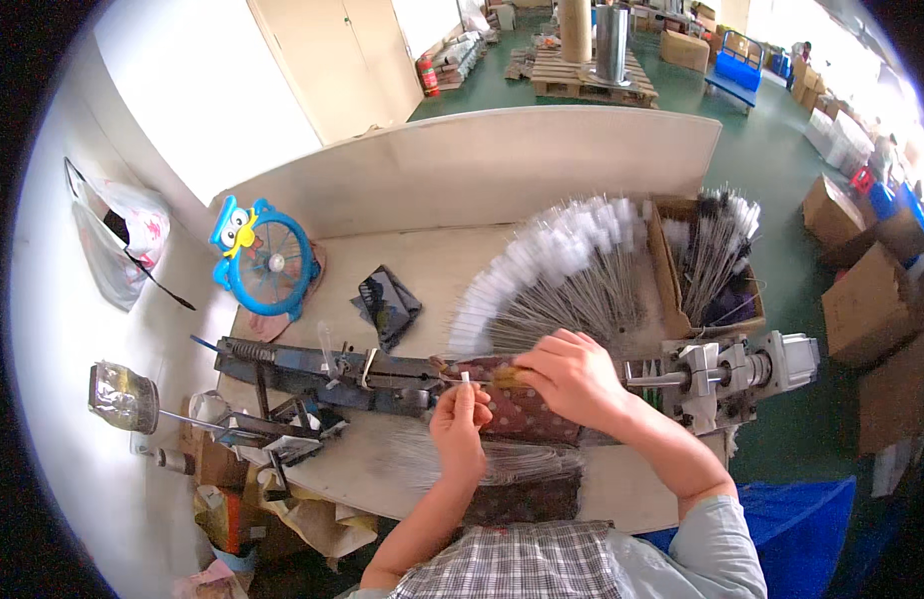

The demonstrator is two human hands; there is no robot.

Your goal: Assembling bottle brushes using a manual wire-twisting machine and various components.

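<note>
My left hand (459,427) is closed, pinching a small white piece (466,377) between thumb and fingertips. Just to its right, my right hand (574,381) curls round a short yellowish-brown thing (506,376), partly covered by the fingers; its kind is unclear. Both hands are over a dark red dotted cloth (534,419) on the bench device (402,377). Beyond them, many thin wire brushes with white bristle ends (567,235) lie fanned out on the table. Loose thin wires (527,464) lie nearer to me, beside my left forearm.
A motor with a clamp and shaft (786,361) stands at the right end. Behind it, a cardboard box (671,290) holds dark-bristled wire brushes (719,250). A blue toy-shaped fan (272,265) and folded dark cloth (386,304) are at left. A low panel (472,165) edges the table's back.
</note>
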